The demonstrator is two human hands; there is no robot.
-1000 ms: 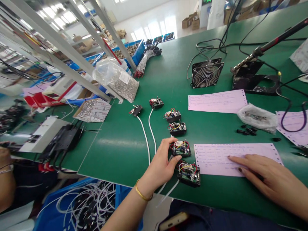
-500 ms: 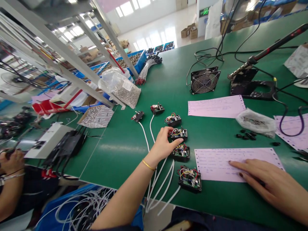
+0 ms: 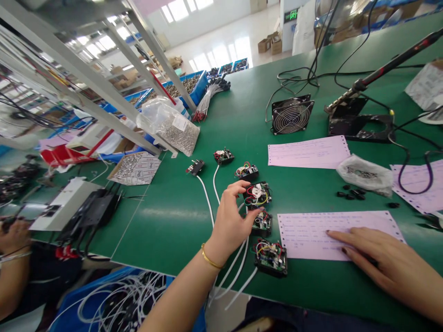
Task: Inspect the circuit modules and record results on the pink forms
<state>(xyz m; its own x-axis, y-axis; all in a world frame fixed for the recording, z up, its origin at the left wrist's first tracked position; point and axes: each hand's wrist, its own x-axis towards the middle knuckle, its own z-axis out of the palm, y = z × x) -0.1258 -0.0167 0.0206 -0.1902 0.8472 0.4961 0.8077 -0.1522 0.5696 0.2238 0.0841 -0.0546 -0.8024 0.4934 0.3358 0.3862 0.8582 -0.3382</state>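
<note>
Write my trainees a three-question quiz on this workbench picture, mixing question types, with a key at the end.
1. Multiple choice: what is the left hand gripping?
A) a metal-filled bag
B) an open circuit unit
C) a cardboard box

2. True or false: the right hand reaches over a printed pink sheet.

3. Fill in the blank: a round wire guard covers the black ____ standing on the green bench.

Key: 1. B; 2. True; 3. fan

Left hand [image 3: 231, 221] pinches wired module [image 3: 261, 193]; right hand [image 3: 374, 258] on pink sheet [image 3: 304, 233].
</note>
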